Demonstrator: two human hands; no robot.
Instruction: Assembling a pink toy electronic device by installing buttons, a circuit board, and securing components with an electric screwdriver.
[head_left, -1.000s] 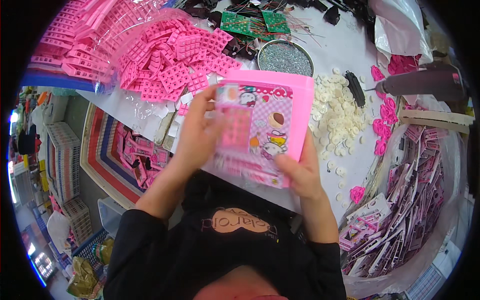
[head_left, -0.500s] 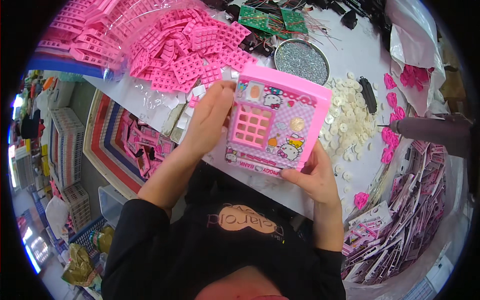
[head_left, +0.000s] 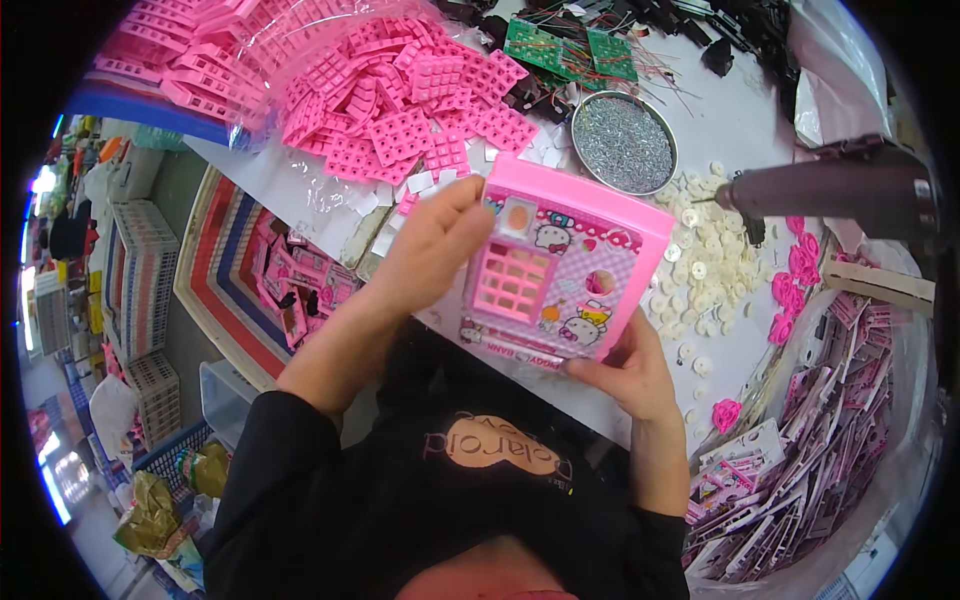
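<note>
Because its walls look like thin moulded plastic, the pink case (head_left: 570, 265) probably weighs little and feels stiff in the hand, with only slight flex across the broad printed face. That glossy face looks smooth enough to slip under a fingertip, and the narrow bars of its keypad grid (head_left: 513, 281) are likely the weakest part, easy to crack if pressed. Its plain raised rim and outer corners seem the best places to take hold, well away from the grid and the round opening.

The case is between the two hands, over the near side of the bench (head_left: 735, 110), tilted, with its printed side up; whether its underside touches the bench is hard to tell. At the lower right corner, the right hand (head_left: 635, 375) has a narrow grip closed on the case, thumb over the printed face and the other fingers bent behind the edge. At the upper left edge, the left hand (head_left: 432, 245) has its fingers curled in close against the side; whether that grip pinches the case or merely rests there cannot be told.
</note>
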